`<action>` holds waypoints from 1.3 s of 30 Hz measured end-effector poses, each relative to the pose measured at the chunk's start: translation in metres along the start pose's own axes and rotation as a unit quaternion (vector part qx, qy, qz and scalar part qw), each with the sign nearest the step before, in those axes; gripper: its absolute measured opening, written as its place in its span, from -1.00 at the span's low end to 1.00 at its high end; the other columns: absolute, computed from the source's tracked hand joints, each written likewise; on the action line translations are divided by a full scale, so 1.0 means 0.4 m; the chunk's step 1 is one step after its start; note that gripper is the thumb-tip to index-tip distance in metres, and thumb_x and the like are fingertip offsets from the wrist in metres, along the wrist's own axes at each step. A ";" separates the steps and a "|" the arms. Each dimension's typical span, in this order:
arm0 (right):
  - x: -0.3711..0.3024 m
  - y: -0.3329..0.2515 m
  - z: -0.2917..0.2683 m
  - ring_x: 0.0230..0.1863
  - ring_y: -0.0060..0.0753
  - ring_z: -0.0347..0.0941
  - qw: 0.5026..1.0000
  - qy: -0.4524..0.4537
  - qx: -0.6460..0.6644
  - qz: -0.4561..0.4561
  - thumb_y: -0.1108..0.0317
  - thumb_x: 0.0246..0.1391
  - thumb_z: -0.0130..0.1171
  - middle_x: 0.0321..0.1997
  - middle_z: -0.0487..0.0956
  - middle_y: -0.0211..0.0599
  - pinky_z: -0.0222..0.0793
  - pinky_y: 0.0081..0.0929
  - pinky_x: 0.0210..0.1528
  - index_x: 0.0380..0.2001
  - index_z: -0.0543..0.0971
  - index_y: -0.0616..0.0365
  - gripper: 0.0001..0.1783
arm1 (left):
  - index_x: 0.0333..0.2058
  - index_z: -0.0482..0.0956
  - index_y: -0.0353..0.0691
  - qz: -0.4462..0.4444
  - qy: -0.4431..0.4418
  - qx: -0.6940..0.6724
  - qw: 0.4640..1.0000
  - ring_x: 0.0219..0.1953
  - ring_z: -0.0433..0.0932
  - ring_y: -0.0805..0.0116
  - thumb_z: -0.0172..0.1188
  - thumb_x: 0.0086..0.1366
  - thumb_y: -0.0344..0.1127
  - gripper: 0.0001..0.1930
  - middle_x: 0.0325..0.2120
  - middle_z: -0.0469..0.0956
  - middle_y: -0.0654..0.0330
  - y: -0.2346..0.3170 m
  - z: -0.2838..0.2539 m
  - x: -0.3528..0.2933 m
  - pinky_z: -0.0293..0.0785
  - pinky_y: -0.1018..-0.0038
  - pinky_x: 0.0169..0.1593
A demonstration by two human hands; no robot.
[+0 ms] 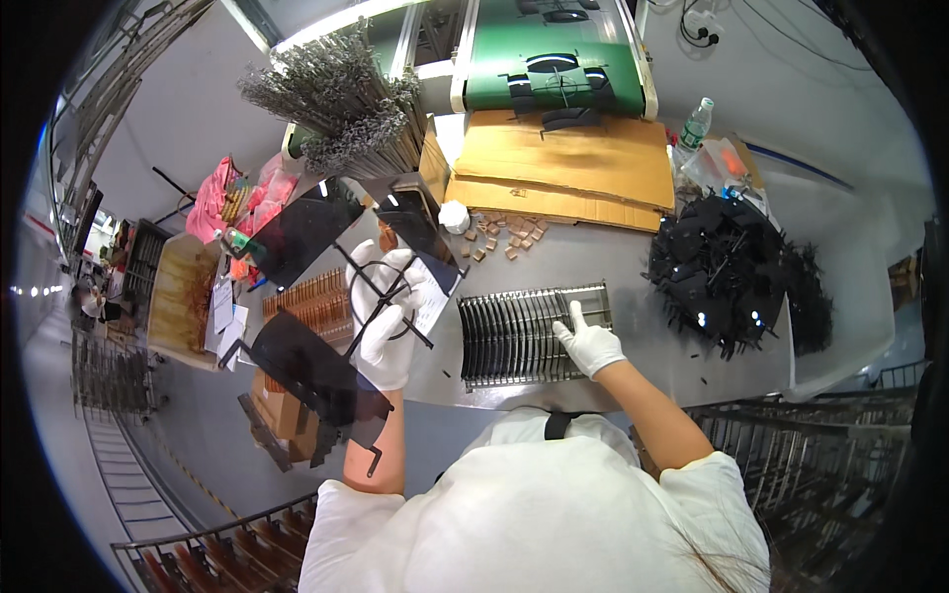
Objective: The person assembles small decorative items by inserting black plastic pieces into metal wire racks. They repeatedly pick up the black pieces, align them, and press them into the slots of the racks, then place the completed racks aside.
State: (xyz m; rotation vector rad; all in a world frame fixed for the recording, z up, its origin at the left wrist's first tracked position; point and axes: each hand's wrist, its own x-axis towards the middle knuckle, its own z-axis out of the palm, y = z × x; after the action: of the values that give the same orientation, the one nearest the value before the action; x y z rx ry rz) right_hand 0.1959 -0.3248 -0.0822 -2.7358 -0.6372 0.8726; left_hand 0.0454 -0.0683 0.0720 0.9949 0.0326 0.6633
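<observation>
My left hand (382, 341), in a white glove, is closed on the hub of a black wire frame (397, 287) with a ring and crossing rods. Dark, glossy curved panels hang from its arms, one lower panel (321, 371) and one upper panel (306, 232) among them. Over the right part of a wire rack (604, 296) rests my right hand (590, 341), also gloved. Its index finger stretches out and the thumb is apart, with nothing visible held. Thin black curved plates (494, 336) stand in rows in that rack.
At right lies a big pile of black parts (717, 262). Small brown blocks (509, 232) and a white round item (455, 216) sit before cardboard (563, 163). A green conveyor (554, 79) carries another assembled frame. A copper-coloured rack (311, 306) stands behind the left hand's frame.
</observation>
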 end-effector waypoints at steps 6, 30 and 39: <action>-0.110 -0.054 -0.201 -0.25 -0.08 0.69 0.956 0.203 -0.073 -0.198 -0.02 0.24 0.25 -0.29 0.71 -0.12 0.60 -0.16 -0.22 0.29 0.43 0.10 -0.34 | 0.40 0.14 -0.13 -0.015 0.028 -0.009 0.999 0.04 0.56 0.20 0.23 0.24 -0.42 -0.23 0.10 0.47 0.01 -0.009 0.010 0.008 0.53 0.38 0.06; -0.591 -0.469 -0.371 -0.54 -0.36 0.53 0.551 0.022 -0.063 -0.832 0.32 0.02 0.21 -0.56 0.50 -0.37 0.47 -0.35 -0.46 -0.26 0.57 0.17 -0.78 | 0.43 0.08 -0.13 -0.017 0.030 -0.014 0.999 0.12 0.57 0.14 0.25 0.21 -0.31 -0.17 0.17 0.43 0.05 0.036 -0.010 -0.074 0.49 0.37 0.09; -0.620 -0.443 -0.367 -0.55 -0.36 0.53 0.580 0.062 -0.059 -0.810 0.33 -0.01 0.22 -0.58 0.50 -0.36 0.45 -0.38 -0.49 -0.34 0.58 0.18 -0.82 | 0.42 0.12 -0.19 -0.018 0.008 -0.012 1.000 0.10 0.60 0.10 0.28 0.19 -0.32 -0.16 0.15 0.48 -0.02 0.005 0.030 -0.053 0.54 0.36 0.07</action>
State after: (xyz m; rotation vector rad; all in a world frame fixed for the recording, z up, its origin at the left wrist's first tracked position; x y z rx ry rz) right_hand 0.0405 -0.2894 0.2162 -1.0487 -2.4055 0.0537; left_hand 0.0313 -0.0879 0.0747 0.9639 0.0565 0.6379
